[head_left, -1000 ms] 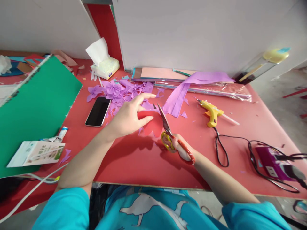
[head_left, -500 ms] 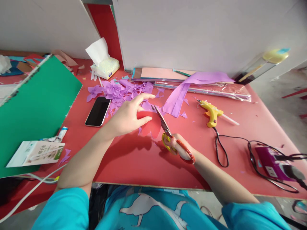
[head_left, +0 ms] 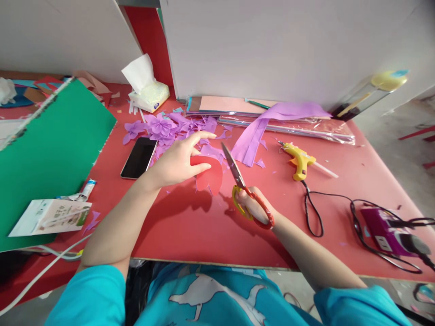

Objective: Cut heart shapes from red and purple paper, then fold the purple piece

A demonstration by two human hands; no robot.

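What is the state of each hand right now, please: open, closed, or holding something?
Left hand: closed, holding the red paper.
Right hand: closed, holding the scissors by the handles.

Red paper (head_left: 210,175) (curved-edged) is held beside scissors (head_left: 240,181).

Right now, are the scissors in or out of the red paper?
Out: a strip of table shows between the scissors in the right hand and the red paper in the left hand.
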